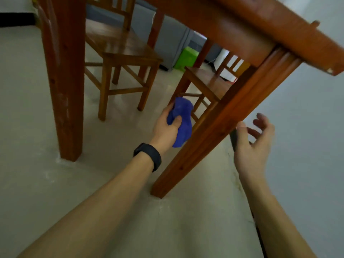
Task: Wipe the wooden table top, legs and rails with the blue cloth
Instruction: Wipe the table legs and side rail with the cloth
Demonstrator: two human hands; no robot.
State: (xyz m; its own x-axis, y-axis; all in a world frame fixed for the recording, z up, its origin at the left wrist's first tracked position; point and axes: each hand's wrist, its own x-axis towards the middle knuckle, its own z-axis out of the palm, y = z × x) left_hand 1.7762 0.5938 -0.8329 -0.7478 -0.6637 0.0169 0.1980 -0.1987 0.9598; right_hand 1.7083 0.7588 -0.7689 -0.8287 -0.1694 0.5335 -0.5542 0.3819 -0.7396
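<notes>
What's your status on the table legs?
Left hand gripping crumpled blue cloth beside near wooden table leg. Right hand open, empty. Nothing blocking.

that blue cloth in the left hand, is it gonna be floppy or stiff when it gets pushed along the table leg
Probably floppy: the blue cloth is bunched in the left hand and its loose end droops below the palm. It likely weighs little, since a loose grip holds it. Pressed on the table leg, it should mould around the grooved edges rather than slide stiffly.
</notes>
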